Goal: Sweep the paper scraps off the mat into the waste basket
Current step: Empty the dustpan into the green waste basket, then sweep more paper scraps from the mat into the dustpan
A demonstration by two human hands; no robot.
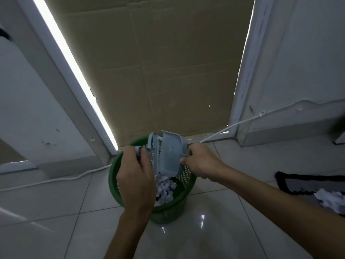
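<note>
Two hands over the green mesh plastic waste basket (169, 206): our left hand (137, 181) grips a grey-blue brush (153, 148), right hand (202, 161) pinches the tipped grey-blue plastic dustpan (170, 154) so white paper scraps (165, 189) drop in, w/ more on the black-edged grey mat (298, 186).

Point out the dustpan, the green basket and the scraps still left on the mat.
dustpan (169, 156): head view, on its tilted pale-blue back.
basket (183, 198): head view, on its right rim.
scraps (331, 200): head view, on the white heap at the right edge.

Cardboard sheet (158, 62), white cable (242, 121), tiles (214, 230)
</note>
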